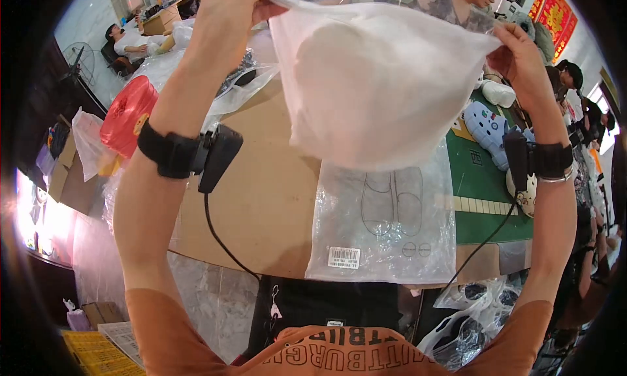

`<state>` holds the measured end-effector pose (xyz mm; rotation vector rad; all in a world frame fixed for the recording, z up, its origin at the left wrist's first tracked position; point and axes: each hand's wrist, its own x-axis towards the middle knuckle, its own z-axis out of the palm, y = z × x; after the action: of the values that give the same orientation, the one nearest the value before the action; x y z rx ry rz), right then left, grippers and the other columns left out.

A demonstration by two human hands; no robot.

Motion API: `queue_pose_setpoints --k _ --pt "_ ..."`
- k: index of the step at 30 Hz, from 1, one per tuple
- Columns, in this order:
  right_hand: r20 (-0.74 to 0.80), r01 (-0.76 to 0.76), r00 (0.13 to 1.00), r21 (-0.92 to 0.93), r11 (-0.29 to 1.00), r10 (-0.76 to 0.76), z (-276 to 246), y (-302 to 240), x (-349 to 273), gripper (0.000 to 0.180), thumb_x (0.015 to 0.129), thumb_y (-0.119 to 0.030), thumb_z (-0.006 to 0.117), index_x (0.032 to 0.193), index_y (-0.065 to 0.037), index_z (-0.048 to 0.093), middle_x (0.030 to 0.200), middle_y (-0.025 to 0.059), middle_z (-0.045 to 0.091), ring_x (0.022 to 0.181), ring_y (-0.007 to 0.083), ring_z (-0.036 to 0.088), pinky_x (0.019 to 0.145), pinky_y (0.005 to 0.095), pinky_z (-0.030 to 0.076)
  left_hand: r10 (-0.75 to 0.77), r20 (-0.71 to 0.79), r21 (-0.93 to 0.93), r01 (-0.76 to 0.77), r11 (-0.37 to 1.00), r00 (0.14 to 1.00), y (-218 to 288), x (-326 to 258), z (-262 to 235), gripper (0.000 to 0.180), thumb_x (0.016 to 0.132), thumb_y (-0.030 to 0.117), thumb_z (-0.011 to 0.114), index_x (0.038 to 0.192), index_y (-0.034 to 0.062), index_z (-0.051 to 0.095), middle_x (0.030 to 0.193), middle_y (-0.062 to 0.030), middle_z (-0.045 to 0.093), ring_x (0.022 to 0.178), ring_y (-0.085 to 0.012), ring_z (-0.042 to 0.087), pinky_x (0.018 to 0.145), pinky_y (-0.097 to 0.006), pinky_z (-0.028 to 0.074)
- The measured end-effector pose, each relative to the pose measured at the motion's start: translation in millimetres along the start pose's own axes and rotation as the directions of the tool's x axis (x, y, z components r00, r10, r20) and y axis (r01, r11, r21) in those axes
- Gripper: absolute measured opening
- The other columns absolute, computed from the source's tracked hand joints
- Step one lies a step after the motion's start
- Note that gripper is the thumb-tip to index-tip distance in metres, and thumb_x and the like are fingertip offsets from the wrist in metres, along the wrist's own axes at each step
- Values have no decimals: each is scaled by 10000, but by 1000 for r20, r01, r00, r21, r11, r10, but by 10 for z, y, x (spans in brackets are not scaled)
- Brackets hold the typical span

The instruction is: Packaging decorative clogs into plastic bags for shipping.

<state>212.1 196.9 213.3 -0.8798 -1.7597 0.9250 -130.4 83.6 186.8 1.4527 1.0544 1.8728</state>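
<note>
The white bag (385,82) is of thin, soft, milky plastic, with smooth sides that bulge a little and a rounded lower part; a paler round shape shows through it, but what this is I cannot tell. Its mouth is stretched wide between the two hands. The left hand (238,10), partly cut by the upper edge of the view, pinches the upper left corner, and the right hand (519,53) pinches the upper right corner between thumb and fingers. So the bag hangs between the hands and below them, above a flat clear bag (382,262), which is wrinkled, glossy, and printed with the outline of a pair of soles. This one lies on the smooth brown tabletop (255,180) and on part of the green mat (483,180). Near the right forearm is a blue clog (486,131) with holes, rounded and rubber-like
</note>
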Motion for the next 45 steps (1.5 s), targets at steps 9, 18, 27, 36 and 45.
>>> queue_pose_setpoints --k 9,18,27,36,45 --pt "-66 -146 988 -80 986 141 411 831 -1368 217 891 -150 507 1067 -24 503 880 32 567 767 96 556 666 241 480 -176 1 387 162 908 984 -610 -852 -226 120 842 96 513 926 21 554 752 -9 560 631 -78 542 573 -212 452" --pt "279 -422 857 -101 901 433 908 1253 -2516 187 842 -54 573 1015 -14 512 773 -1 507 678 48 447 609 198 392 -576 -204 245 611 753 792 -1144 -1979 -571 119 872 75 454 964 36 517 750 -19 545 593 -95 546 546 -217 412" --pt "287 -688 723 233 687 628 780 1221 -2648 200 875 -122 539 1057 -45 505 872 26 567 751 106 568 630 222 425 -83 409 764 -291 576 909 -785 -2264 -254 220 747 10 545 963 37 583 983 -113 578 856 -260 560 761 -358 433" --pt "345 -698 712 255 669 612 863 1252 -2607 300 914 -187 490 1164 -52 395 844 67 593 742 129 579 607 228 437 -289 585 682 -265 682 758 -1373 -2296 444 288 807 92 521 1089 47 560 1026 -171 569 896 -334 558 779 -423 449" --pt "485 -806 591 376 457 644 930 1243 -2622 349 929 -225 481 1206 -69 335 828 90 601 712 123 554 587 222 429 102 562 635 -507 583 821 -1424 -2056 807 209 743 82 593 948 43 603 896 -130 568 834 -312 552 729 -421 441"
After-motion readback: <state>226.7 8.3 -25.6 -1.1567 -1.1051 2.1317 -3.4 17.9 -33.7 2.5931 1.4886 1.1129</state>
